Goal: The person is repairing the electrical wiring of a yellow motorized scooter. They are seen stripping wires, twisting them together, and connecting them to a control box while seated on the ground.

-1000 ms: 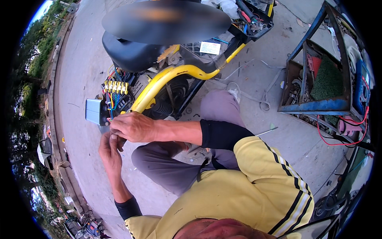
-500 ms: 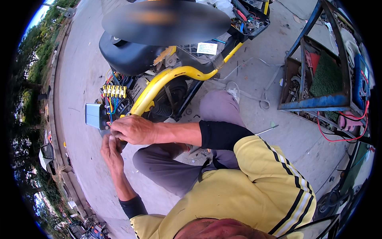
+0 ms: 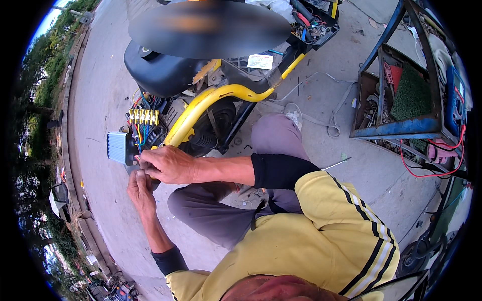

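This looks like an outdoor fix-it spot by a road. There are green trees [image 3: 47, 80] and a low curb [image 3: 68, 103] on one side, and the ground [image 3: 108, 200] is hard and gray. A vehicle [image 3: 201, 103] with a yellow frame has its bright wires [image 3: 145, 135] showing. Near it stands a rusty metal rack [image 3: 401, 129] full of odd bits, with a blue meter [image 3: 455, 103] on its side.

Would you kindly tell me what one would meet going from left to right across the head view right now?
Finned box, left hand, right hand, white card, pale shoe, thin metal rod, green pad, blue meter.
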A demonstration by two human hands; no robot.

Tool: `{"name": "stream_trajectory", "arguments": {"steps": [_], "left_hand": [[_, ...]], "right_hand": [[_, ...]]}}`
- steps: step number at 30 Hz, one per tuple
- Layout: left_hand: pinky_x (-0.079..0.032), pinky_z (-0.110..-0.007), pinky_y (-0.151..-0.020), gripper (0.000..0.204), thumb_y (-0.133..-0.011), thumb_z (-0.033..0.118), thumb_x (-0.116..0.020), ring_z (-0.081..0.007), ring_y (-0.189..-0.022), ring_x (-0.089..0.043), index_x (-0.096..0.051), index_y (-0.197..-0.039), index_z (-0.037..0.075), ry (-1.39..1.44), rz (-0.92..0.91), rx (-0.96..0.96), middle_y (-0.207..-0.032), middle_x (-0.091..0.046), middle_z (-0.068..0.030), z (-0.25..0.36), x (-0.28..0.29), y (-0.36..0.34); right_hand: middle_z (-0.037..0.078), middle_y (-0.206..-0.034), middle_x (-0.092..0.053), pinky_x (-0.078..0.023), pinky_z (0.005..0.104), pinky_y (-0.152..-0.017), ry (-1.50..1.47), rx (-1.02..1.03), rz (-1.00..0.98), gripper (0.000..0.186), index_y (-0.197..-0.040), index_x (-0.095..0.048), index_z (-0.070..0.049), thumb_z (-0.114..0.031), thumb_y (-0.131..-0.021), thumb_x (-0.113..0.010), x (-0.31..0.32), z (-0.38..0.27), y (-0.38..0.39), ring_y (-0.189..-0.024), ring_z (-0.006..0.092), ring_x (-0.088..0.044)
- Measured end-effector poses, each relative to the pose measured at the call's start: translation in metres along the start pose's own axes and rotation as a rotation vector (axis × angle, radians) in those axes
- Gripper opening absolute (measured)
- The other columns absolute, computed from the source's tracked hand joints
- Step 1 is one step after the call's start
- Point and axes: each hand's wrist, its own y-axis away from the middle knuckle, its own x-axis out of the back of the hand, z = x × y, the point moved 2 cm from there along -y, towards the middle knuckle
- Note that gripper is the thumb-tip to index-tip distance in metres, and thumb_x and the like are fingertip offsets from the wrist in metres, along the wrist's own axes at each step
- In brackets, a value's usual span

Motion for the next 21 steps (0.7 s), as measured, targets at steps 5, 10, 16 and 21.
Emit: {"name": "stream_trajectory", "arguments": {"steps": [5, 10, 16, 21], "left_hand": [[-0.026, -0.023, -0.054, 0.039, -0.113, 0.033, -0.053, -0.0025, -0.063, -0.033, -0.052, -0.081, 0.011, 0.005, 0.001, -0.003, -0.071, -0.044, 0.0071, 0.002, -0.004, -0.001], [-0.027, -0.023, -0.053, 0.038, -0.112, 0.034, -0.056, -0.0024, -0.061, -0.037, -0.056, -0.083, 0.009, 0.019, -0.011, 0.006, -0.070, -0.049, 0.0056, 0.009, -0.006, 0.001], [-0.029, -0.023, -0.051, 0.033, -0.111, 0.031, -0.060, -0.0026, -0.059, -0.040, -0.061, -0.088, 0.007, -0.011, 0.000, -0.008, -0.070, -0.051, 0.0049, 0.016, -0.006, 0.003], [-0.027, -0.023, -0.049, 0.030, -0.111, 0.029, -0.060, -0.0015, -0.056, -0.038, -0.063, -0.091, 0.007, -0.029, 0.023, -0.023, -0.068, -0.049, 0.0067, 0.016, -0.006, 0.005]], "right_hand": [[0.015, -0.086, -0.070, -0.055, 0.0500, -0.070, -0.006, -0.038, 0.001, 0.019, -0.101, -0.054, -0.003, -0.007, -0.091, -0.070, 0.002, 0.000, 0.000, -0.083, 0.0401, -0.072], [0.015, -0.088, -0.071, -0.056, 0.0497, -0.071, -0.013, -0.046, 0.017, 0.019, -0.104, -0.055, -0.003, -0.007, -0.091, -0.069, 0.001, 0.001, 0.001, -0.084, 0.0397, -0.072], [0.016, -0.088, -0.074, -0.058, 0.0479, -0.072, 0.007, -0.068, -0.009, 0.021, -0.102, -0.057, -0.001, -0.004, -0.090, -0.073, 0.004, -0.002, 0.001, -0.084, 0.0391, -0.074], [0.015, -0.088, -0.071, -0.056, 0.0496, -0.072, 0.003, -0.071, -0.011, 0.020, -0.104, -0.056, -0.002, -0.006, -0.090, -0.071, 0.002, -0.001, 0.003, -0.084, 0.0396, -0.073]]}}
